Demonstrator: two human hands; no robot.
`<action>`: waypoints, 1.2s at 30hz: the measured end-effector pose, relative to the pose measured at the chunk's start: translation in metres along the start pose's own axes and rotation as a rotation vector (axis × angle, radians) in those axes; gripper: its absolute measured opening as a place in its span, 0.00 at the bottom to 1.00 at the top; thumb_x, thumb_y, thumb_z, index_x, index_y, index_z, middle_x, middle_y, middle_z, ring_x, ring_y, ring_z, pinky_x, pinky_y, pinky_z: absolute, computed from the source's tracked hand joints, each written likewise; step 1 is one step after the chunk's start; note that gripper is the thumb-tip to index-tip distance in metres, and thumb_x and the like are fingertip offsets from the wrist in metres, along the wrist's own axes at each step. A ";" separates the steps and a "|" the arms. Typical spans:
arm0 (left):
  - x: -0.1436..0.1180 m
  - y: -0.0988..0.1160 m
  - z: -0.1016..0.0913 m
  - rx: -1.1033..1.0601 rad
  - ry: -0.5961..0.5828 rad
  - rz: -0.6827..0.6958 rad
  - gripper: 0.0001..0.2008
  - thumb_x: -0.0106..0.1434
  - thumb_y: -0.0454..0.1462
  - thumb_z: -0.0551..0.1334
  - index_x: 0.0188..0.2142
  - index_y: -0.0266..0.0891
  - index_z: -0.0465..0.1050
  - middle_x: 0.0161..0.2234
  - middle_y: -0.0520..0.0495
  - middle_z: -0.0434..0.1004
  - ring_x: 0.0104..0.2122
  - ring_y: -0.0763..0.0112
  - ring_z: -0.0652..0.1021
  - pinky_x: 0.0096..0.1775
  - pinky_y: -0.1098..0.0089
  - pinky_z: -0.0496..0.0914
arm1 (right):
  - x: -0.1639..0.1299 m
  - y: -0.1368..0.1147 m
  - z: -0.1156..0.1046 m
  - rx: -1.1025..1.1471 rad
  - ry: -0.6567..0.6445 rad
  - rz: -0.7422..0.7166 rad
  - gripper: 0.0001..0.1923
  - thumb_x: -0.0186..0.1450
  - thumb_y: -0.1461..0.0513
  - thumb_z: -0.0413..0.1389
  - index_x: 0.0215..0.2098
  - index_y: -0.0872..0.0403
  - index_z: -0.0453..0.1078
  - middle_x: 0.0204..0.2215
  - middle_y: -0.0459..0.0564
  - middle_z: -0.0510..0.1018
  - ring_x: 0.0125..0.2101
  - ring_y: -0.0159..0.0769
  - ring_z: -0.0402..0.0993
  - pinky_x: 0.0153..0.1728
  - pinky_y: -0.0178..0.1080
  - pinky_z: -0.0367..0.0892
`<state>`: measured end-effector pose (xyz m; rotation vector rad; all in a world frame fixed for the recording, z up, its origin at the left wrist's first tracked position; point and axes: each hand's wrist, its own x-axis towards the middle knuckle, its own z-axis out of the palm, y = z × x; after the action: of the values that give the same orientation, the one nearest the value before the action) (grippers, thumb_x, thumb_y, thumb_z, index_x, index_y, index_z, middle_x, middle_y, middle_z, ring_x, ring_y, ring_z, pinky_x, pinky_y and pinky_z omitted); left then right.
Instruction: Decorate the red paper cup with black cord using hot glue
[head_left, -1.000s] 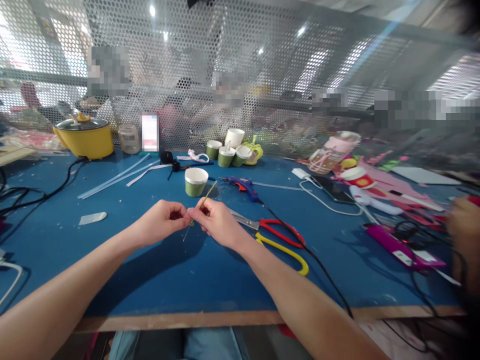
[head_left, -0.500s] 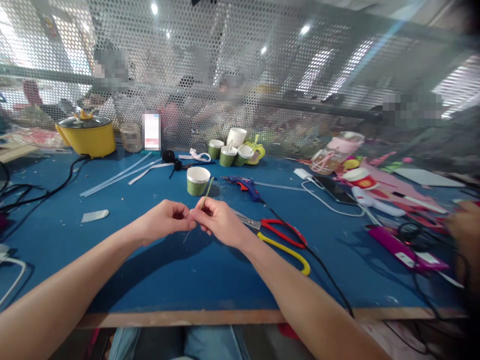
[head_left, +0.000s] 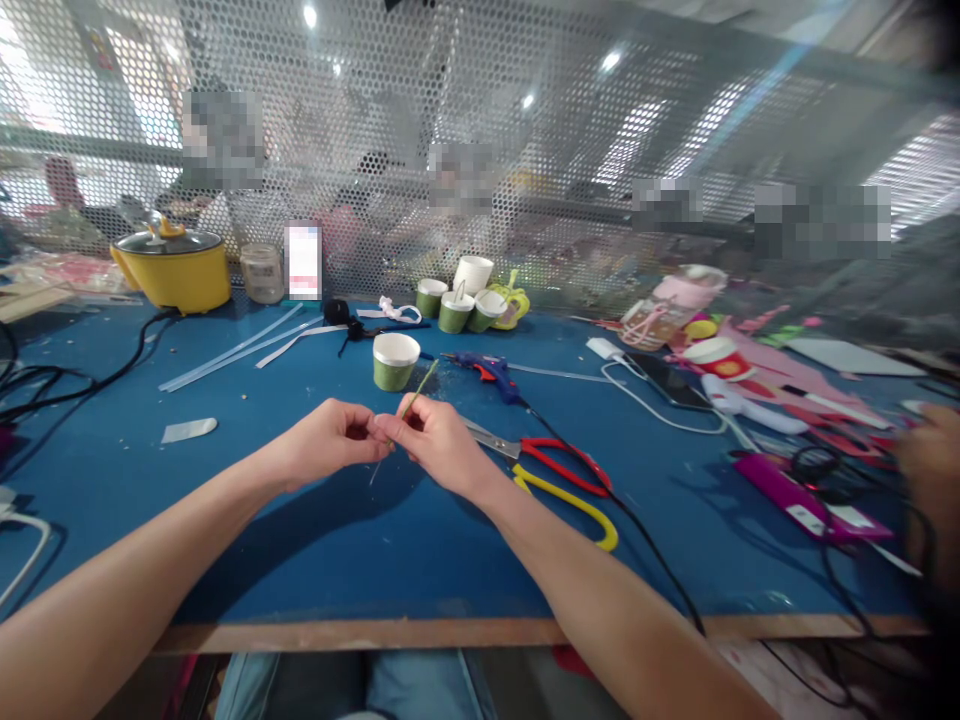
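Observation:
My right hand [head_left: 435, 440] is closed in a pinch around a thin green stem [head_left: 424, 384], its free end slanting up and to the right. Fingertips of my left hand [head_left: 341, 437] are pressed together against the right ones, at the stem's lower part, which they mostly hide. A fine pale end pokes out below the fingers. Just beyond my hands stands a paper cup [head_left: 394, 365], white inside with a green wrap. By my right wrist lie large scissors [head_left: 555, 460] with one red and one yellow handle. A blue glue gun [head_left: 487, 375] rests behind them.
Several green-wrapped cups [head_left: 456, 312] are grouped at the back. A yellow pot [head_left: 176, 278], a jar [head_left: 262, 275] and clear glue sticks [head_left: 232, 350] are on the left. On the right are a phone [head_left: 667, 380], a purple power strip [head_left: 799, 495], cables and another person's hand [head_left: 930, 455].
The green stem has tilted further to the right in my fingers. My hands have barely shifted otherwise.

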<state>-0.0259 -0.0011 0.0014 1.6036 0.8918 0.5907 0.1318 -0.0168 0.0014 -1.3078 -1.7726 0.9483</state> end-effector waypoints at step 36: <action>0.001 -0.001 -0.004 -0.011 -0.028 0.007 0.09 0.51 0.40 0.60 0.24 0.34 0.68 0.19 0.56 0.63 0.19 0.81 0.60 0.21 0.77 0.53 | 0.001 0.001 -0.004 0.167 -0.168 0.018 0.12 0.59 0.55 0.51 0.26 0.55 0.59 0.17 0.40 0.64 0.16 0.24 0.59 0.16 0.28 0.57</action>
<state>-0.0284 0.0019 0.0013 1.6020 0.8614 0.5753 0.1357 -0.0150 0.0031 -1.1687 -1.7657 1.2195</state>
